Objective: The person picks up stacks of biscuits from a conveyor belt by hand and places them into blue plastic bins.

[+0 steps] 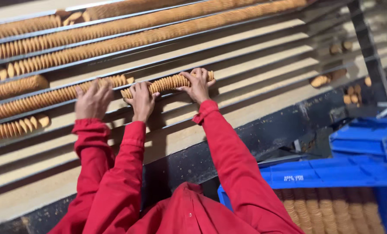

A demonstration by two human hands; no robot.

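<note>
Blue plastic crate [332, 173] beside us sits part-filled. Our left hand [141, 102] and right hand [198, 84] clamp fingers on a row of round tan biscuits [169, 83]; many other rows [115, 41] wait.

Bare lanes [263, 65] right of the held biscuit row [167, 83] give free passage. Metal rails [245, 45] bound each lane; a third hand [94, 100] and packed rows [42, 100] block the left; a blue crate [332, 173] stands below right.

place: a biscuit factory, I'd say
line: long conveyor [245, 108] split by metal rails [167, 43], rows of round biscuits [115, 43] stacked on edge
storage: blue plastic crates [332, 173] beside me, packed with biscuit stacks
clothing: my red work sleeves [228, 160]
</note>
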